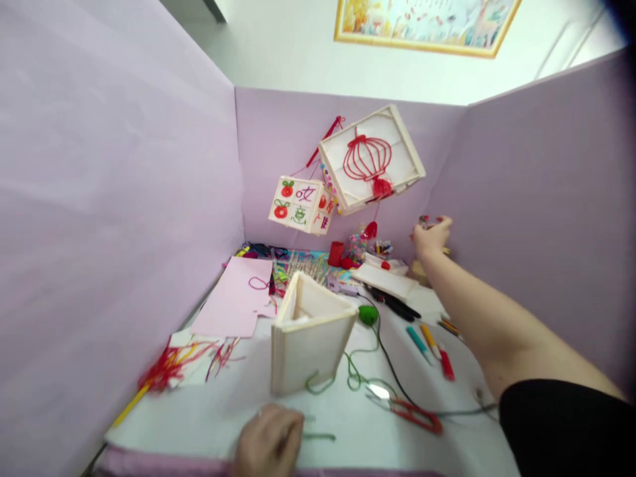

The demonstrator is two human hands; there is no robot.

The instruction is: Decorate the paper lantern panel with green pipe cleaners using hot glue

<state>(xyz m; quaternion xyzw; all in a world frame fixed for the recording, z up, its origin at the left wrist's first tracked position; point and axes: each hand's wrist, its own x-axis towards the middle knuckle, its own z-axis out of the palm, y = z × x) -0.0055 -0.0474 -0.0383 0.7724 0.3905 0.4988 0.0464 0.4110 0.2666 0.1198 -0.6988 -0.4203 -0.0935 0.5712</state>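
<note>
My left hand point(271, 437) rests closed at the table's front edge, fingers curled; what it holds, if anything, is hidden. Short green yarn pieces point(318, 436) lie just to its right. Beyond it stands a white triangular prism frame point(313, 348), open at the top, with a curl of green yarn against its lower front. My right arm reaches far to the back right. There my right hand point(432, 233) is raised near the purple wall, its fingers around a small object with red and dark parts, too small to make out.
Red-handled scissors point(415, 415), a black cord, markers point(446, 364) and a green yarn ball point(368, 315) lie right of the frame. Pink paper point(233, 298) and red strands point(161, 368) lie left. Decorated lanterns point(370, 159) hang above the back of the table.
</note>
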